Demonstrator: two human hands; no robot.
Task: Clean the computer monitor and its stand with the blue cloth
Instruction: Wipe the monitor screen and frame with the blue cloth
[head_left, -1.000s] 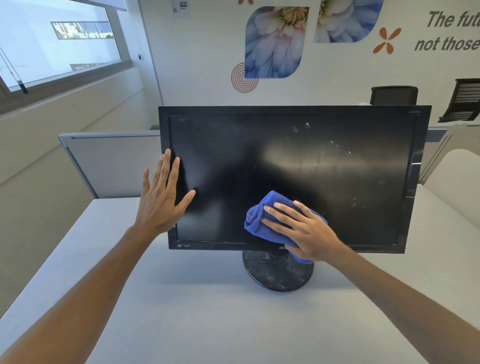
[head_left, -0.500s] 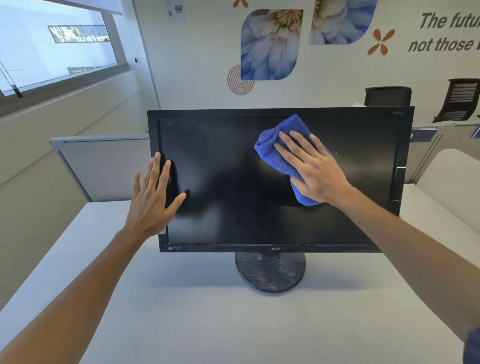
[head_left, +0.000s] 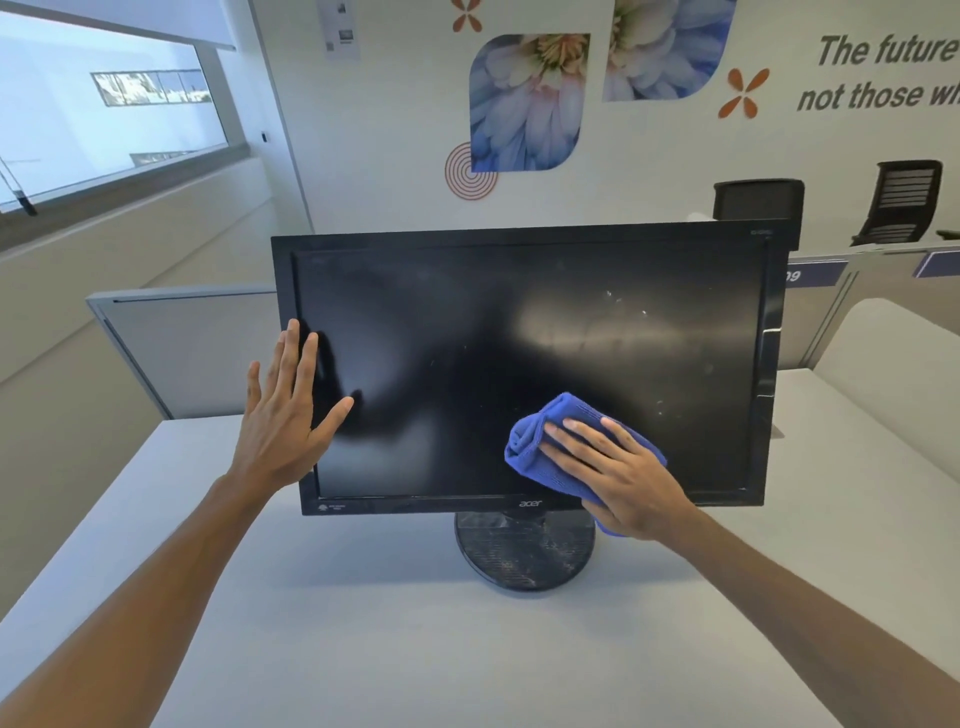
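Note:
A black monitor (head_left: 519, 322) stands on a round, dusty black stand (head_left: 522, 553) in the middle of a white desk. White specks and smears show on the right half of the screen. My right hand (head_left: 618, 478) presses a bunched blue cloth (head_left: 535, 447) flat against the lower middle-right of the screen, just above the bottom bezel. My left hand (head_left: 283, 415) lies open with fingers spread, palm against the monitor's left edge, bracing it.
The white desk (head_left: 363, 623) spreads out around the stand. A grey partition panel (head_left: 182, 353) stands behind the monitor on the left. Black office chairs (head_left: 904, 202) sit at the back right, and a rounded beige divider (head_left: 883, 358) is at the right.
My right hand has swept the blue cloth down from the upper middle of the screen to the lower part, after going up from there before. My left hand has stayed on the left edge.

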